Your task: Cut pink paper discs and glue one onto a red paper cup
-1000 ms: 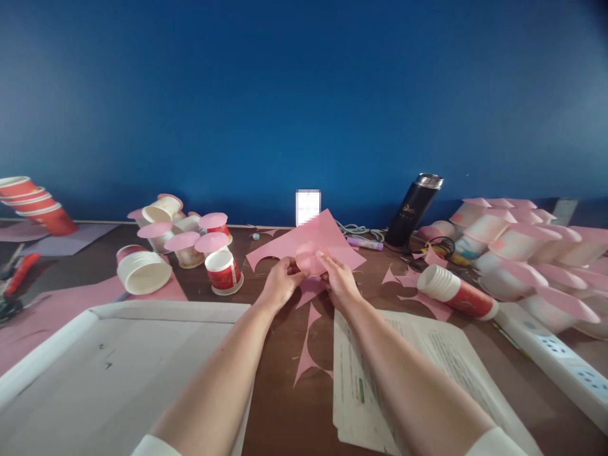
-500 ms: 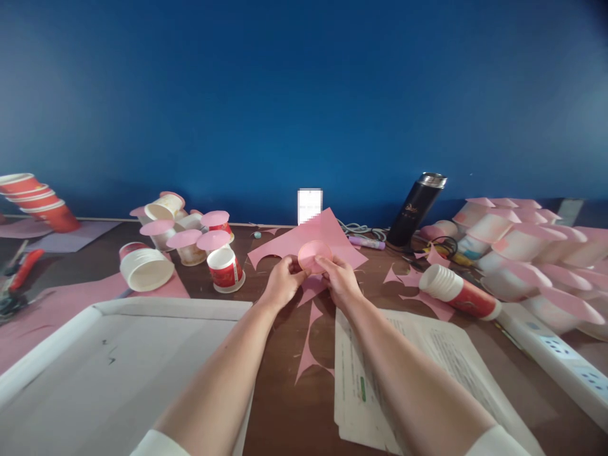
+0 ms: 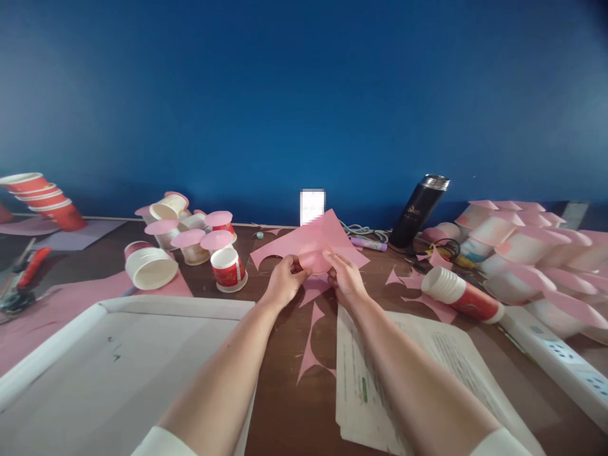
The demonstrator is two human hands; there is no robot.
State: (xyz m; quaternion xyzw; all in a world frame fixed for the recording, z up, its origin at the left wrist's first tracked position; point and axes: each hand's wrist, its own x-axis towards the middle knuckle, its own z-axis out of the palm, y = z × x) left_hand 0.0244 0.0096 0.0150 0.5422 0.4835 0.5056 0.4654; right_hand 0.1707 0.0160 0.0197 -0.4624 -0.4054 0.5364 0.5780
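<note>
Both my hands hold one small pink paper disc (image 3: 314, 258) above the brown table (image 3: 280, 392). My left hand (image 3: 284, 282) pinches its left edge and my right hand (image 3: 348, 280) grips its right edge. Just behind the disc lies a pink paper sheet (image 3: 327, 235) with curved cut-outs. Pink offcuts (image 3: 311, 342) lie on the table under my wrists. A red and white paper cup (image 3: 229, 268) stands upright to the left of my left hand.
A white tray (image 3: 118, 373) fills the near left. Printed papers (image 3: 427, 373) lie at the near right, a power strip (image 3: 555, 367) beyond. Cups with pink lids (image 3: 190, 234), stacked cups (image 3: 458, 294), a black flask (image 3: 418, 209) and piled covered cups (image 3: 527, 247) crowd the back.
My hands and the pink disc have hardly moved; the view has shifted slightly to the left.
</note>
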